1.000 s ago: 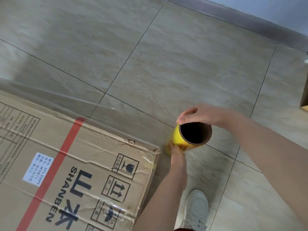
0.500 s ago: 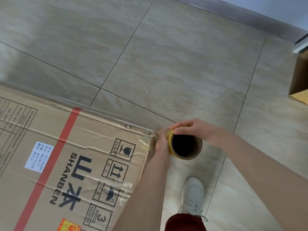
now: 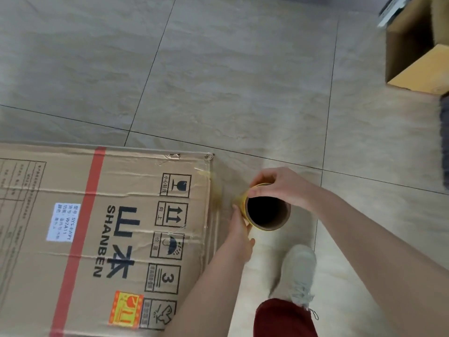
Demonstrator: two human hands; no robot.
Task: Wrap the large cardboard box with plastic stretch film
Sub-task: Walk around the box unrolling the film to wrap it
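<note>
- Right hand [image 3: 279, 188] comes in from the lower right on a bare forearm, wrist bent down; its curled fingers and thumb pinch the far rim of the roll of stretch film [image 3: 267, 212]
- Left hand [image 3: 239, 227] reaches up from the bottom edge on a straight forearm; it holds the roll's near-left side at the yellow edge, its fingertips hidden behind the roll
- the roll stands on end between the two hands, its hollow brown core facing the camera, just beside the right end of the large cardboard box [image 3: 121, 239]
- the box lies flat on the tiled floor [image 3: 218, 81], printed "SHANBEN" in black beside two large Chinese characters; a red stripe [image 3: 80, 239] crosses it
- a column of handling marks reads glass, up-arrows, umbrella and a stacking "3"; a white sticker [image 3: 63, 222] carries small print too blurred to read; an orange-and-yellow sticker [image 3: 126, 308] sits near the bottom
- clear film [image 3: 218, 190] stretches from the box's far right corner toward the roll
- a pale shoe [image 3: 300, 271] and a dark red trouser leg [image 3: 284, 319] show below the roll; a smaller cardboard box [image 3: 418, 57] sits at the upper right
</note>
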